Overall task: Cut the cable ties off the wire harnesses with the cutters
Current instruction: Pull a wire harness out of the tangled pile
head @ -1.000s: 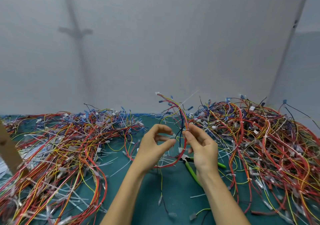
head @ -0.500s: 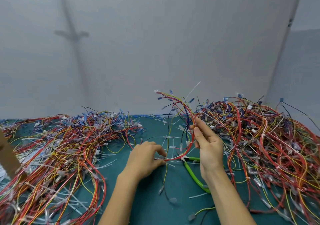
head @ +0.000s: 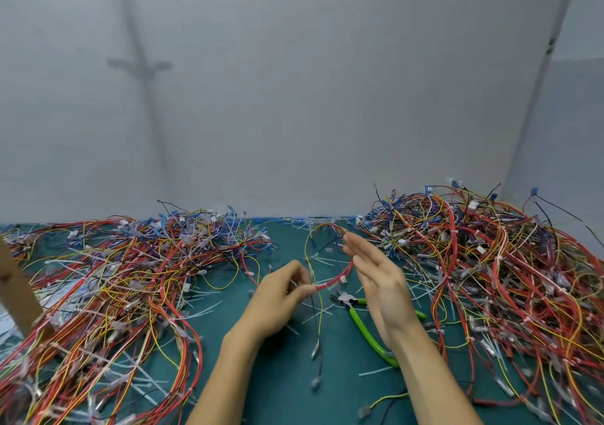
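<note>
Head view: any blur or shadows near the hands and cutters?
Head view: right hand and dangling wire ends motion-blurred, left hand pinching the red harness slightly soft. Head view: cutters readable, one handle partly behind the right wrist. Head view: even light, no glare; faint cross-shaped shadow on the wall.

Between left pile (head: 114, 277) and right pile (head: 490, 277) runs open mat (head: 281, 385), littered with cutters (head: 366, 329) and ties (head: 374, 371).

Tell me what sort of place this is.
Probably a workshop bench for wire-harness rework: a left heap and right heap of coloured wires, cut cable ties strewn on the green mat, green-handled cutters.
</note>
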